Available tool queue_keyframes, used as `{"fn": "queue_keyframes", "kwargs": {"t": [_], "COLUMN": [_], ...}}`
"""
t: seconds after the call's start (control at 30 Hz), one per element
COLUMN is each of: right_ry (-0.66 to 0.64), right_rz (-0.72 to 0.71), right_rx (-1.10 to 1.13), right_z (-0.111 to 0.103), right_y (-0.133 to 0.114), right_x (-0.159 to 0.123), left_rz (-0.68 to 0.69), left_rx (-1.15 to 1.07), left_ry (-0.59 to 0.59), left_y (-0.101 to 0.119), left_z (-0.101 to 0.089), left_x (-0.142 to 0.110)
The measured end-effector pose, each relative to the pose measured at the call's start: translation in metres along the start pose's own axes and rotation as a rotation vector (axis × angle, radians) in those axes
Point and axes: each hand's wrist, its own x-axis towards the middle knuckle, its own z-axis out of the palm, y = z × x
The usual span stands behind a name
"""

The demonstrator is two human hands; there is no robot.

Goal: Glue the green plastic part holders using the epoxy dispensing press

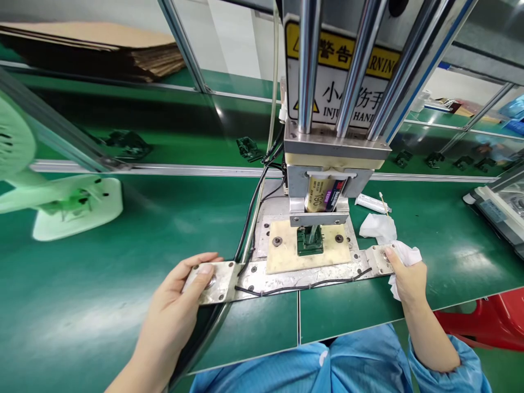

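With fingers of the left hand (pixel 174 305) mostly closed around a square silver metal block (pixel 224 281), thumb laid over its top. With fingers of the right hand (pixel 412 281) curled in on a crumpled white tissue (pixel 409 252), fingertips mostly hidden, thumb on a matching silver metal block (pixel 377 260). Between the two blocks, a long flat silver metal bar (pixel 286 281) with a thin black cable (pixel 303 287) along it. By the bar's far edge, on a rectangular beige plate (pixel 280 259), a small dark green square part (pixel 307 249), directly below a tall steel press (pixel 338 147) with upright shiny rods (pixel 309 82). Beneath, a glossy green bench (pixel 172 213). Beyond the right hand, a slim white tube (pixel 371 203).
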Motion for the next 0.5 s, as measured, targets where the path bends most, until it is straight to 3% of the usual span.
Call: {"fn": "queue_keyframes", "kwargs": {"t": [0.5], "right_ry": [-0.015], "right_rz": [0.005], "right_rx": [-0.011], "right_z": [0.000], "right_y": [-0.004], "right_x": [-0.001], "left_rz": [0.101], "left_rx": [0.134], "left_ry": [-0.009], "left_y": [0.015], "left_z": [0.008], "left_x": [-0.014]}}
